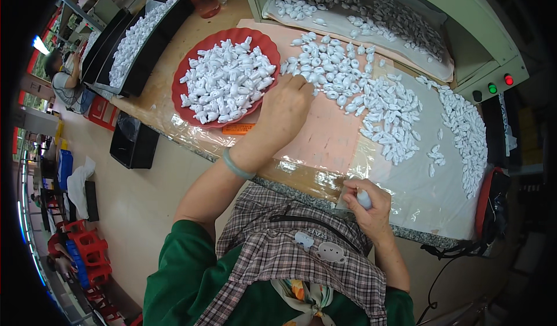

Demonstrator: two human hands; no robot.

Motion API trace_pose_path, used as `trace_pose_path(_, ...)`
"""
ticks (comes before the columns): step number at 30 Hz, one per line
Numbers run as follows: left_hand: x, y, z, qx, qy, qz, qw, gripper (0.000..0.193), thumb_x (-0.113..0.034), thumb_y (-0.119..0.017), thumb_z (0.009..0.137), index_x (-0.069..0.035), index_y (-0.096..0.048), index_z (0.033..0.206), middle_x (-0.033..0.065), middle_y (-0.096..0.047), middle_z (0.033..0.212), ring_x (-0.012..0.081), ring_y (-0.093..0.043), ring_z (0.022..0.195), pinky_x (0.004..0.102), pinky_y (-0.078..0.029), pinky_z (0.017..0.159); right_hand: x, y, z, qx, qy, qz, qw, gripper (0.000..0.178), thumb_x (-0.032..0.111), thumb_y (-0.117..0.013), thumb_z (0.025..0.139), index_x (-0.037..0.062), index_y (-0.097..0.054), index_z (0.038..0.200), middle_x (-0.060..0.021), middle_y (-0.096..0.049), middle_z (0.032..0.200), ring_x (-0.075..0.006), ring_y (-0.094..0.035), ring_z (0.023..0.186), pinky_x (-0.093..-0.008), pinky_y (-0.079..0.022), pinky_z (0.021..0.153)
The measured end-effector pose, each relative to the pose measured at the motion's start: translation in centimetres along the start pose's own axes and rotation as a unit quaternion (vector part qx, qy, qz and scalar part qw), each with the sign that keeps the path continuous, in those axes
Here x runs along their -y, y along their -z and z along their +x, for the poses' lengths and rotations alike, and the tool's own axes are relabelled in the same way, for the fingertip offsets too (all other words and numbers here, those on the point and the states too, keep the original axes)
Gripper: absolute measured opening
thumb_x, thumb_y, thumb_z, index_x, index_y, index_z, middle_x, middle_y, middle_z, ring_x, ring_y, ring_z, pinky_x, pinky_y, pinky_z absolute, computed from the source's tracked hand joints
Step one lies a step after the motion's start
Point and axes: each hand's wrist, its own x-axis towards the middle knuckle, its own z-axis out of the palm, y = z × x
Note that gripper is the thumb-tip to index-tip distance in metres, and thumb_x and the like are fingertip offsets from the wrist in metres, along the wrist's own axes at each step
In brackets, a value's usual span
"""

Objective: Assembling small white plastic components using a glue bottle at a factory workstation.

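My left hand reaches over the table beside a red scalloped plate heaped with small white figure-like plastic pieces. Its fingers are curled together at the near edge of a spread of loose white oval pieces; whatever they pinch is hidden under them. Close to the table's front edge, my right hand is wrapped round a small whitish bottle, whose lower end pokes out between thumb and fingers. Slimmer white pieces lie in a pile to the right of the ovals.
A pale green metal box with lit buttons holds more pieces at the back. More white parts line the table's right side. Black trays stand at left, near a jar of reddish liquid. An orange object lies by the plate.
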Motion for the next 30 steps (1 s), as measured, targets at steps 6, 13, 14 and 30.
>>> trace_pose_path(6,-0.1,-1.4,0.3,0.039,0.035,0.055,0.997,0.014,-0.010,-0.067,0.073,-0.002,-0.062,0.084,0.0106,-0.058,0.080,0.0282,-0.059,0.079,0.0378,-0.049,0.065,0.0,0.2,0.2,0.004,-0.001,-0.006,1.000,0.023,0.001,-0.071,0.076,0.0020,-0.063,0.099,-0.0127,-0.067,0.087,-0.0196,-0.066,0.072,-0.0285,-0.052,0.066)
trace_pose_path(13,-1.2,-0.2,0.1,0.104,0.078,-0.100,0.987,0.018,-0.003,-0.062,0.073,0.000,-0.060,0.091,0.0131,-0.062,0.088,0.0269,-0.062,0.081,0.0343,-0.051,0.066,0.1,0.4,0.2,0.006,0.001,-0.007,1.000,0.024,0.002,-0.071,0.076,0.0021,-0.064,0.099,-0.0113,-0.067,0.083,-0.0187,-0.066,0.072,-0.0286,-0.051,0.065)
trace_pose_path(14,-1.3,-0.2,-0.1,0.096,0.104,-0.191,0.971,0.022,-0.001,-0.064,0.073,0.001,-0.062,0.095,0.0126,-0.063,0.090,0.0246,-0.063,0.081,0.0325,-0.051,0.067,0.1,0.4,0.2,0.004,-0.008,0.001,1.000,0.025,0.002,-0.072,0.076,0.0020,-0.064,0.100,-0.0102,-0.066,0.081,-0.0173,-0.065,0.071,-0.0283,-0.051,0.065)
trace_pose_path(30,-5.8,4.2,-4.8,0.206,0.415,-0.798,0.386,0.036,0.002,-0.058,0.087,0.009,-0.053,0.121,0.0202,-0.062,0.112,0.0264,-0.063,0.102,0.0305,-0.052,0.091,-0.5,2.2,0.4,-0.079,-0.015,0.203,0.976,0.034,0.015,-0.067,0.084,0.0027,-0.047,0.109,-0.0126,-0.050,0.106,-0.0135,-0.059,0.073,-0.0179,-0.042,0.050)
